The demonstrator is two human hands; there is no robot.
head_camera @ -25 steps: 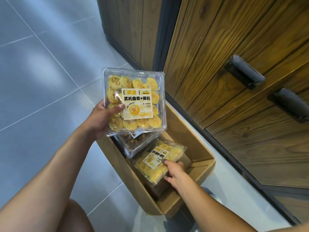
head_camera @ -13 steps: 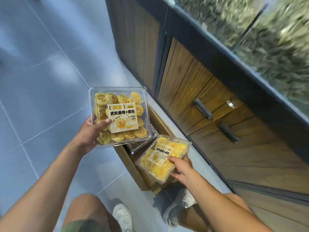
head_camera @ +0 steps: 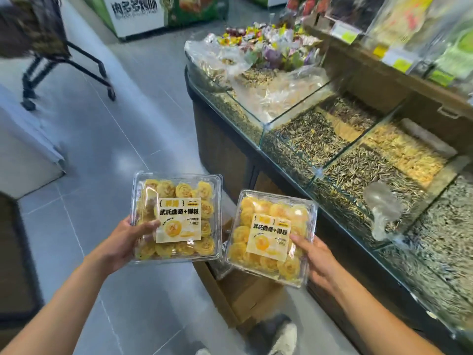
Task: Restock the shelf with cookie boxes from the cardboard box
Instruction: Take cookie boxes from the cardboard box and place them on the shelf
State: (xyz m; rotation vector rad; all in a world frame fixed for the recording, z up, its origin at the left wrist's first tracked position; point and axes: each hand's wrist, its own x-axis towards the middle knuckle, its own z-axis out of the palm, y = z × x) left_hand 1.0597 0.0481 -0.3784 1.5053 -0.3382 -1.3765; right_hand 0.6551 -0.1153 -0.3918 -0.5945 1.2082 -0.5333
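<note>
Shop aisle, restocking: open tiled floor (head_camera: 107,155) is left on the person's left side, w/ a wheeled rack (head_camera: 43,32) well apart at the far end, so room for stepping back is judged ample there. On the right, passage is bounded by the glass-fronted bulk counter (head_camera: 225,149), whose bare glass corners and rim are the edges most likely to be clipped if packs are swung across low. A wooden shelf (head_camera: 371,60) is seen above and behind the bins; whether it is the one to be filled cannot be told, that area being blurred. The cardboard box (head_camera: 250,295) is left open on the floor against the counter base, just ahead of a shoe (head_camera: 285,334), which is a trip risk if a step fwd is taken. Above it two clear packs are held side by side. The left cookie box (head_camera: 176,216) is gripped by the left hand (head_camera: 125,242), thumb on the lid. The right cookie box (head_camera: 271,237), tilted, is pinched at one side by the right hand (head_camera: 317,260). Given slick plastic and an edge-only hold, a slip or popped lid is judged likeliest on the right.
</note>
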